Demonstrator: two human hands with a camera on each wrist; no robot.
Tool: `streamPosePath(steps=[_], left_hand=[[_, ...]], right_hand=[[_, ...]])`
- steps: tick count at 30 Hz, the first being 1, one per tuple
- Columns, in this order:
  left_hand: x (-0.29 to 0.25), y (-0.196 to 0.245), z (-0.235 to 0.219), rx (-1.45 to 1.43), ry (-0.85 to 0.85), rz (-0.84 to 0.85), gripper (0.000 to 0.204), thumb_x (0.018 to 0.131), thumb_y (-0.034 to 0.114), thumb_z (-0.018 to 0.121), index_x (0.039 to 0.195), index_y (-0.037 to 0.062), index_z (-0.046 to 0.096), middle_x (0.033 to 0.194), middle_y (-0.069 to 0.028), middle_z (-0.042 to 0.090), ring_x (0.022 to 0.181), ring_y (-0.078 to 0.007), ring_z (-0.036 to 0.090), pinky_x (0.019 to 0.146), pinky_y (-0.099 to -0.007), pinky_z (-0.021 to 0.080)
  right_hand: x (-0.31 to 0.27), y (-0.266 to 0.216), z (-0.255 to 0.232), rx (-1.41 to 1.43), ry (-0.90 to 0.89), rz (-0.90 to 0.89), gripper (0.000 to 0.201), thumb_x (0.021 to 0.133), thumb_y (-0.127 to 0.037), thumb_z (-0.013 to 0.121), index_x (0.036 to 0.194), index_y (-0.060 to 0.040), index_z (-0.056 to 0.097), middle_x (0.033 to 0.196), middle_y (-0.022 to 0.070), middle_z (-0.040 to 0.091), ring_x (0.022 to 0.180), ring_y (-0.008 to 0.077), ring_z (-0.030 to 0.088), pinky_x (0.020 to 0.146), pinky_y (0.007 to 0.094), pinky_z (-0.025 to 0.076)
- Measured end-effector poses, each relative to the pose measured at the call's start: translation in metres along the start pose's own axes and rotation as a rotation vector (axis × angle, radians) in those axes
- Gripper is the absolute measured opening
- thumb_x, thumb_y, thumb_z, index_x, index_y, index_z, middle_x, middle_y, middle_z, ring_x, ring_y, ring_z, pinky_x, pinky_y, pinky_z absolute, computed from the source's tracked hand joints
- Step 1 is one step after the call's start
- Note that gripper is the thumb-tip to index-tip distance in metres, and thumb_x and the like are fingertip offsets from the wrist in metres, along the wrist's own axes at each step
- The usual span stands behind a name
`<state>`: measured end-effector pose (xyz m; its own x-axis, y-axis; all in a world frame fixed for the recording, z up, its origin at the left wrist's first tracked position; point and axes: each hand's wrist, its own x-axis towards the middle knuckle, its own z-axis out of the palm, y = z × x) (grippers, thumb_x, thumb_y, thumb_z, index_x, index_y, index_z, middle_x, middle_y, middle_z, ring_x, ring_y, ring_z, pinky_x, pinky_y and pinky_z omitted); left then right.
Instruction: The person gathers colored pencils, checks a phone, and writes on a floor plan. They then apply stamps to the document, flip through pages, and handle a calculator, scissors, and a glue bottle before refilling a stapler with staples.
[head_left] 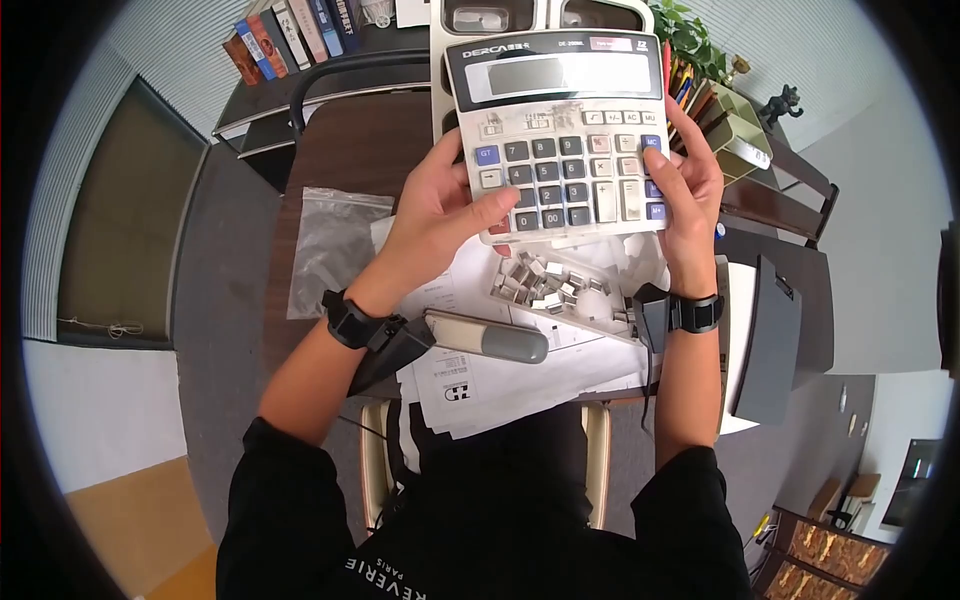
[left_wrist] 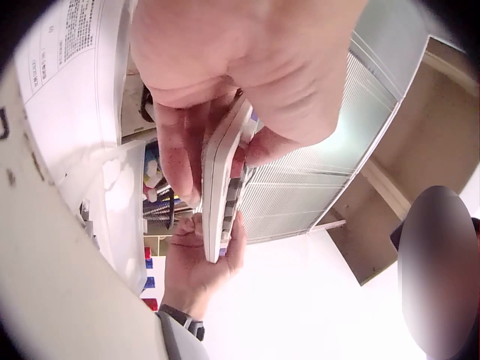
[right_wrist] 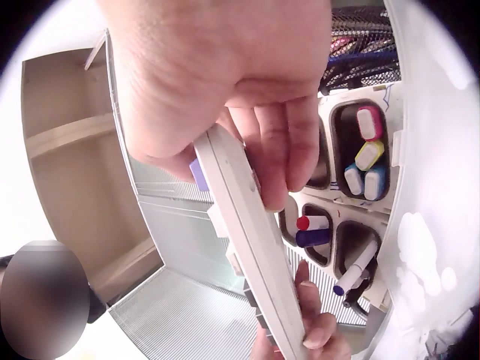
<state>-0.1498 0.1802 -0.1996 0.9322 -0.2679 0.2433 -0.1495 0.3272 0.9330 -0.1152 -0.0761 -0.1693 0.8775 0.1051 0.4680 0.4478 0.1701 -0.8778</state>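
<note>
A white desk calculator (head_left: 573, 180) with a grey display and dark, white and blue keys is raised over the desk, display end away from the body. My left hand (head_left: 437, 212) grips its left edge, thumb lying over the lower left keys. At the opposite edge, my right hand (head_left: 692, 200) holds it with the thumb on the blue keys. Both wrist views show the calculator side-on, its thin white edge (right_wrist: 251, 232) between thumbs and fingers, the fingers behind its back. Below it lies a plastic tray with small metal pieces (head_left: 545, 287).
Printed papers (head_left: 470, 395) cover the desk's front, with a grey-and-white elongated object (head_left: 487, 338) on them. A clear plastic bag (head_left: 335, 250) lies left. Behind the calculator stands an organizer (right_wrist: 360, 199) holding markers. Books (head_left: 290, 38), a plant (head_left: 695, 38) and a green holder (head_left: 735, 135) stand farther back.
</note>
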Motion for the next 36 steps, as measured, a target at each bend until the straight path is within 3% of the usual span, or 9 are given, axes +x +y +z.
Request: streamPosePath(steps=[8, 11, 16, 18, 21, 22, 24, 34, 36], left_hand=[[0.002, -0.002, -0.004, -0.05, -0.037, 0.027, 0.065, 0.09, -0.002, 0.064, 0.147, -0.0033, 0.032, 0.123, -0.0157, 0.064, 0.11, -0.018, 0.064, 0.088, -0.0319, 0.057], [0.002, -0.004, -0.002, -0.057, -0.007, 0.079, 0.064, 0.09, -0.005, 0.063, 0.146, -0.0039, 0.032, 0.125, -0.0165, 0.063, 0.11, -0.0192, 0.065, 0.09, -0.0331, 0.057], [0.0, 0.002, -0.001, 0.021, -0.01, 0.024, 0.063, 0.09, -0.006, 0.062, 0.146, -0.0034, 0.032, 0.129, -0.0167, 0.06, 0.116, -0.02, 0.062, 0.093, -0.0334, 0.055], [0.001, 0.002, 0.0, 0.023, 0.008, 0.106, 0.064, 0.089, -0.006, 0.062, 0.145, -0.0035, 0.033, 0.129, -0.0164, 0.06, 0.117, -0.02, 0.061, 0.094, -0.0331, 0.054], [0.002, -0.001, -0.003, 0.031, -0.009, 0.142, 0.066, 0.087, -0.005, 0.063, 0.146, -0.0038, 0.033, 0.129, -0.0161, 0.059, 0.117, -0.0198, 0.061, 0.096, -0.0327, 0.053], [0.001, -0.002, -0.004, 0.029, -0.011, 0.136, 0.066, 0.087, -0.005, 0.063, 0.146, -0.0038, 0.033, 0.129, -0.0161, 0.059, 0.117, -0.0198, 0.061, 0.096, -0.0327, 0.053], [0.002, -0.002, -0.005, 0.068, -0.005, 0.125, 0.072, 0.089, 0.002, 0.063, 0.15, -0.0043, 0.026, 0.126, -0.0161, 0.061, 0.099, -0.0182, 0.068, 0.067, -0.0283, 0.059], [0.001, -0.002, -0.003, 0.07, -0.012, 0.137, 0.072, 0.089, 0.005, 0.064, 0.15, -0.0047, 0.026, 0.128, -0.0165, 0.059, 0.104, -0.0183, 0.066, 0.07, -0.0281, 0.059], [0.001, -0.001, -0.004, 0.033, -0.038, 0.146, 0.066, 0.089, -0.004, 0.062, 0.147, -0.0025, 0.03, 0.127, -0.0157, 0.06, 0.113, -0.0186, 0.063, 0.076, -0.0271, 0.059]], right_hand=[[-0.002, 0.004, 0.001, -0.148, -0.087, -0.008, 0.063, 0.097, -0.002, 0.06, 0.153, 0.0052, 0.031, 0.105, 0.0155, 0.074, 0.092, 0.0095, 0.067, 0.081, 0.0218, 0.051], [-0.003, 0.004, 0.008, -0.14, -0.097, -0.016, 0.072, 0.093, -0.001, 0.065, 0.155, 0.0011, 0.028, 0.115, 0.0161, 0.071, 0.104, 0.0143, 0.066, 0.09, 0.0265, 0.05], [-0.005, 0.001, 0.007, -0.22, -0.155, 0.019, 0.088, 0.087, -0.002, 0.072, 0.158, -0.0008, 0.02, 0.122, 0.0189, 0.067, 0.108, 0.018, 0.066, 0.092, 0.0287, 0.051], [-0.005, 0.001, 0.009, -0.25, -0.18, -0.005, 0.092, 0.085, -0.002, 0.074, 0.158, -0.0009, 0.017, 0.123, 0.019, 0.065, 0.108, 0.0192, 0.066, 0.092, 0.0306, 0.052], [-0.004, 0.003, 0.012, -0.252, -0.182, 0.006, 0.099, 0.081, 0.0, 0.078, 0.158, 0.0002, 0.015, 0.137, 0.0206, 0.055, 0.12, 0.0228, 0.06, 0.1, 0.0339, 0.049], [-0.006, 0.004, 0.013, -0.263, -0.184, -0.004, 0.1, 0.08, 0.0, 0.079, 0.158, 0.0007, 0.015, 0.142, 0.0211, 0.051, 0.125, 0.0236, 0.056, 0.104, 0.0346, 0.047], [-0.008, 0.003, 0.013, -0.239, -0.187, 0.017, 0.101, 0.079, 0.001, 0.079, 0.158, 0.0013, 0.015, 0.147, 0.0211, 0.046, 0.132, 0.0244, 0.051, 0.109, 0.0356, 0.043], [-0.004, 0.01, 0.012, -0.318, -0.196, -0.065, 0.102, 0.079, 0.0, 0.078, 0.158, 0.0003, 0.013, 0.142, 0.0213, 0.051, 0.129, 0.025, 0.054, 0.107, 0.0361, 0.044], [-0.004, 0.009, 0.011, -0.339, -0.206, -0.09, 0.1, 0.082, -0.001, 0.077, 0.158, 0.0001, 0.012, 0.137, 0.0209, 0.056, 0.125, 0.025, 0.058, 0.105, 0.0362, 0.045]])
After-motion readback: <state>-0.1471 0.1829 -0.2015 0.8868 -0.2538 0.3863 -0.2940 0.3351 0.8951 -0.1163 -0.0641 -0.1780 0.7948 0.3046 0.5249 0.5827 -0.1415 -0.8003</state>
